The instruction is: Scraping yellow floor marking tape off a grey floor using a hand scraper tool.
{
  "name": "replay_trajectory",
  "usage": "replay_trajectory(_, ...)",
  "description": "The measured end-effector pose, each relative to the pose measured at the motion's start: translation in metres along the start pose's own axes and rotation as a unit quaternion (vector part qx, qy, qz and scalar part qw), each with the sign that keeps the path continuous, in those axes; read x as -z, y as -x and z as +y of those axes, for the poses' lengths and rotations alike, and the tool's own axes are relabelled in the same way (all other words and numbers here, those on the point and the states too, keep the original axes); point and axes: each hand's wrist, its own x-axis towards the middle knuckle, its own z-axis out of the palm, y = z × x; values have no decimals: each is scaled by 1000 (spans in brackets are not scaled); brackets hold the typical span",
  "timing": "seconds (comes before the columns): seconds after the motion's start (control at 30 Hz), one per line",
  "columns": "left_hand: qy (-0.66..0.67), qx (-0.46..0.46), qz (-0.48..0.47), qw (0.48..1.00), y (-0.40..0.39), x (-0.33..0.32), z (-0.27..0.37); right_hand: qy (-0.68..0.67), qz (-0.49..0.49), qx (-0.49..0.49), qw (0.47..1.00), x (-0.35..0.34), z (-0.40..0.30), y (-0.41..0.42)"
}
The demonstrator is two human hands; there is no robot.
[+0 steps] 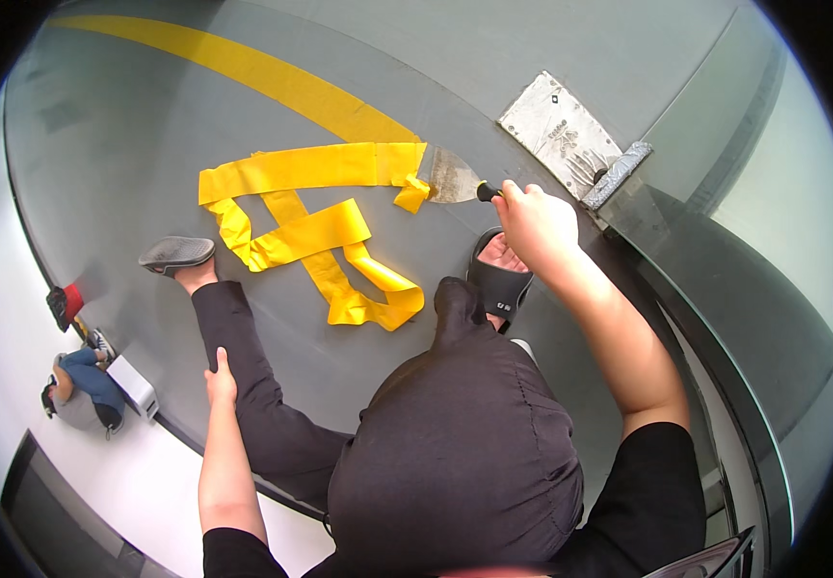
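My right hand [538,220] grips the black handle of a putty knife [452,177] with a wide, stained metal blade. Its front edge meets the end of a peeled yellow tape strip [308,167] and a small crumpled tape piece [413,193]. From there the loose strip folds back on itself in loops over the grey floor. Behind it a faded yellow floor line [243,68] curves away to the upper left. My left hand [222,379] rests against my trouser leg [232,325], holding no tool.
A metal floor plate [561,137] lies beside a glass panel [720,238] on the right. My slide-clad feet stand either side of the loose tape. At far left a person [87,390] sits on or beside a white box [133,386], near a red and black object [64,305].
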Motion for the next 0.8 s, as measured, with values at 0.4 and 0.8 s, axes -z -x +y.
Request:
replay_trajectory(0.4,30,-9,-14,999,1,-1,1,15,-9,-4,1000,8,3,-2)
replay_trajectory(0.8,-1,5,4,1000,5,0,3,9,-12,-12,1000,6,4,-1)
